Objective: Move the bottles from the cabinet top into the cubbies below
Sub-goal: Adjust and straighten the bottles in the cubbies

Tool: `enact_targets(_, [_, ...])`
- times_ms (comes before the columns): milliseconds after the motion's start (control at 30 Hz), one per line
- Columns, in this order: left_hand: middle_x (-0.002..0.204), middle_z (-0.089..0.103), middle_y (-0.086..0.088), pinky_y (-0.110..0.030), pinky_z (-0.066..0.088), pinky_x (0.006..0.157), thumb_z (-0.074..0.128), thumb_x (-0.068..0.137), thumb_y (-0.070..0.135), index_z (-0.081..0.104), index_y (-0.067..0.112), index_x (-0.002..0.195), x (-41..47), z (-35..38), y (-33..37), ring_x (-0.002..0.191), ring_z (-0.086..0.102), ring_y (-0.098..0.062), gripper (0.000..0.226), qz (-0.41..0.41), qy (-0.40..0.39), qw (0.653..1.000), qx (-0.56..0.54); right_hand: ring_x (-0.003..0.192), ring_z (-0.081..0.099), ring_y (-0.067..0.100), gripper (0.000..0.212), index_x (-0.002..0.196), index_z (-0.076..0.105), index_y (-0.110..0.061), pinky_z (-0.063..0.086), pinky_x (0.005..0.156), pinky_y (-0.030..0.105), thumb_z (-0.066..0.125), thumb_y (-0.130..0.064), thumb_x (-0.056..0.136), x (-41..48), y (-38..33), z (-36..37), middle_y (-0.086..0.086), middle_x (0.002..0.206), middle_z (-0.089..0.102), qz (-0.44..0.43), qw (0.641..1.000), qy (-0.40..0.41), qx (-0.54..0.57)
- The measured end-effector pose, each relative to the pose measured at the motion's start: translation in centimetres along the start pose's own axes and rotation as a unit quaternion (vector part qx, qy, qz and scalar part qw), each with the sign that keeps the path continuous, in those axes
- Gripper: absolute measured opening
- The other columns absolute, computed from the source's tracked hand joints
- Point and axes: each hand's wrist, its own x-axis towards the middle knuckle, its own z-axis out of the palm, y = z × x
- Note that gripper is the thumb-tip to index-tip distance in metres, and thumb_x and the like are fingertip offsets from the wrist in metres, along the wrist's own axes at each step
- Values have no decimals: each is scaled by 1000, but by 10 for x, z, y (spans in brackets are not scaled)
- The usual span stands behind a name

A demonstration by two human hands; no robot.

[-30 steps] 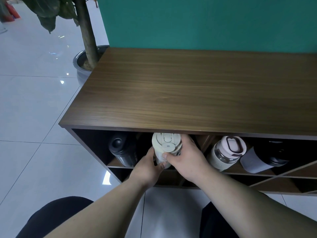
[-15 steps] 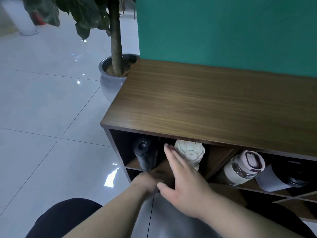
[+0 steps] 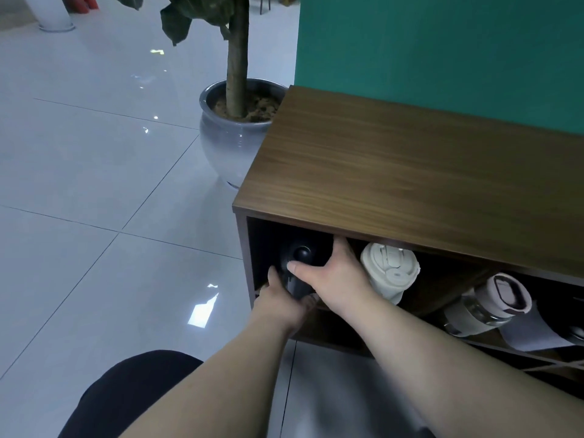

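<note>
A black bottle (image 3: 301, 255) lies in the leftmost cubby of the wooden cabinet (image 3: 395, 172), its dark cap facing me. My right hand (image 3: 331, 276) grips it around the cap end, thumb across the front. My left hand (image 3: 279, 300) holds its lower body from below. Beside it in the same cubby row rests a cream bottle (image 3: 389, 273) with a flip lid. Further right lie a clear bottle with a pink lid (image 3: 491, 303) and a black-and-white bottle (image 3: 537, 327). The cabinet top bears no bottles.
A potted tree in a grey glazed pot (image 3: 234, 143) stands on the tiled floor against the cabinet's left end. A teal wall (image 3: 442, 52) rises behind the cabinet. My dark-clad knee (image 3: 126, 396) is at the bottom left. A lower cubby row shows beneath.
Both hands let go of the cream bottle, which stays in its cubby, and shifted left onto the black bottle. The camera view swung left.
</note>
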Motion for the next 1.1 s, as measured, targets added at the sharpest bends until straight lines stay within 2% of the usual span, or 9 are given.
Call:
enact_targets(133, [143, 60, -11, -52, 55, 100, 47, 47, 76, 21, 32, 155, -4, -2, 5, 126, 61, -36, 120, 9, 6, 1000, -9, 123, 54, 17, 89, 135, 48, -23, 41, 89, 26, 86, -49, 59, 7, -2, 5, -4, 133, 54, -2, 1000, -7, -13])
enact_targets(200, [144, 58, -12, -50, 54, 100, 53, 56, 73, 19, 26, 158, -4, -2, 7, 128, 59, -36, 118, 9, 8, 1000, -8, 123, 53, 17, 90, 136, 48, -24, 41, 85, 24, 89, -43, 57, 10, -2, 6, -4, 134, 52, -1, 1000, -8, -14])
enact_targets(367, [135, 66, -13, -49, 57, 95, 47, 61, 65, 28, 23, 155, 0, 0, 6, 121, 63, -38, 105, 10, 33, 999, -6, 110, 58, 18, 93, 137, 40, -34, 45, 60, 19, 89, -30, 59, 11, 2, 8, -4, 128, 55, 1, 999, -22, -33])
enact_targets(467, [132, 67, -13, -43, 56, 89, 54, 74, 53, 31, 23, 154, 0, 2, 6, 118, 64, -37, 89, 7, 32, 999, -12, 106, 61, 22, 90, 135, 37, -39, 58, 77, 36, 87, -30, 60, 10, 4, 11, -3, 126, 59, 8, 999, -19, -40])
enact_targets(567, [130, 68, -11, -37, 49, 80, 60, 87, 44, 35, 19, 150, 2, 3, 7, 113, 66, -35, 73, -1, 36, 999, -14, 117, 58, 22, 87, 136, 37, -38, 51, 92, 36, 87, -34, 64, 11, 6, 12, -3, 132, 56, 0, 999, -9, -50])
enact_targets(733, [126, 70, -12, -36, 46, 77, 58, 92, 40, 36, 15, 149, 2, 4, 7, 103, 66, -33, 66, -4, 40, 999, -5, 126, 54, 20, 88, 140, 35, -40, 45, 91, 31, 85, -38, 67, 11, 12, 10, -7, 139, 52, -14, 998, -13, -61])
enact_targets(900, [122, 71, -13, -38, 51, 80, 57, 94, 37, 35, 14, 149, 1, 6, 8, 108, 68, -36, 64, -5, 48, 999, 13, 119, 57, 19, 87, 138, 32, -45, 51, 92, 36, 82, -40, 67, 10, 14, 7, -11, 139, 51, -24, 996, -19, -86])
enact_targets(1000, [114, 70, -12, -37, 48, 76, 57, 96, 34, 36, 12, 145, -1, 7, 10, 96, 65, -34, 58, -6, 49, 999, 15, 113, 56, 14, 86, 137, 33, -48, 54, 90, 36, 82, -36, 67, 10, 15, 5, -17, 129, 49, -25, 997, -27, -74])
enact_targets(1100, [97, 59, -5, -36, 44, 73, 56, 97, 34, 35, 13, 143, -3, 9, 13, 84, 54, -29, 54, -16, 52, 998, 21, 109, 51, 8, 87, 139, 34, -48, 44, 88, 27, 82, -30, 68, 11, 16, 3, -21, 124, 44, -31, 997, -40, -59])
